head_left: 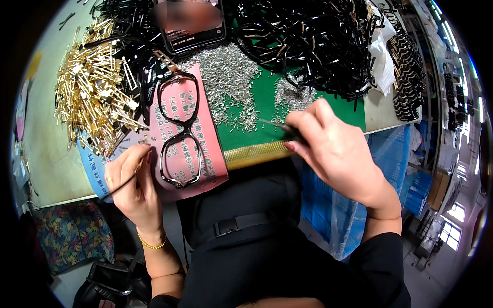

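My left hand [134, 187] is closed in a pinch around a thin black glasses temple [119, 188], whose end sticks out to the lower left. In my right hand [334, 149] is a pair of dark tweezers [273, 123], its tip pointing left over small silver screws [226, 77] heaped on a green mat [264, 90]. Between my hands a black glasses frame [186, 124] lies on a pink printed card [213, 174], one gold-coloured hinge piece [165, 60] standing out at its far end. My left fingertips are beside the frame and do not touch it.
Gold metal temple pieces [92, 87] are piled at the left. Black glasses temples [313, 41] form a large tangled heap at the back. A phone [190, 25] stands at the far middle. White plastic wrapping [382, 61] lies at the right. A yellow-gold edge strip [259, 154] borders the mat.
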### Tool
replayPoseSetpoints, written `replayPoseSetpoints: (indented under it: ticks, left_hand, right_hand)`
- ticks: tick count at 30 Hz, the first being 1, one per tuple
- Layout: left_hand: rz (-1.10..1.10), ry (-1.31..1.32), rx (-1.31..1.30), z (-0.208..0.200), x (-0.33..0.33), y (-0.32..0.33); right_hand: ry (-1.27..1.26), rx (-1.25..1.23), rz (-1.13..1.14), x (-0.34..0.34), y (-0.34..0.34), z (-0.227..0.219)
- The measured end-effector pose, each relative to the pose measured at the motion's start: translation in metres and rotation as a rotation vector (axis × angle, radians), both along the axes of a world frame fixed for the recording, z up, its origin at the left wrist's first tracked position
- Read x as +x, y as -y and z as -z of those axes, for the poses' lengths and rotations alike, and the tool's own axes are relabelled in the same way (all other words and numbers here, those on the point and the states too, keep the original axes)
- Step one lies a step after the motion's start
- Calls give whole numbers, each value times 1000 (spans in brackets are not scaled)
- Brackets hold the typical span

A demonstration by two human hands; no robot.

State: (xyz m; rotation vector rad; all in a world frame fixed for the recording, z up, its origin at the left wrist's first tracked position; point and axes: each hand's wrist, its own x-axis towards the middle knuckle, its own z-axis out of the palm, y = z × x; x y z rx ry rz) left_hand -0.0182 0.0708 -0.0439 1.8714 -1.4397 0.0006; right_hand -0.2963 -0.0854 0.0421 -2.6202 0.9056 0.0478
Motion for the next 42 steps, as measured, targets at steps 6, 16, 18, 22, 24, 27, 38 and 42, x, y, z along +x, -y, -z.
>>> replayPoseSetpoints:
  ticks: [6, 16, 18, 22, 24, 27, 38, 42]
  left_hand:
    - [65, -99, -290, 13, 3, -30]
    - [368, -4, -120, 11, -29, -36]
    - [365, -44, -113, 12, -31, -29]
    - [376, -98, -68, 11, -28, -15]
    - [334, -166, -91, 11, -29, -11]
    - [316, -290, -117, 7, -28, -9]
    - [402, -285, -93, 2, -22, -2]
    - [414, -147, -7, -15, -19, 6]
  right_hand:
    - [-132, -99, 11, -6, -6, 13]
    - [-86, -93, 18, -1, -2, 16]
    - [-75, -100, 22, 0, -3, 16]
    - [-104, -128, 27, 4, -3, 15]
    - [-132, -161, 37, 10, -5, 14]
    - [-126, -135, -13, 10, -5, 12]
    - [128, 98, -337, 56, -12, 19]
    - [97, 104, -393, 57, -6, 16]
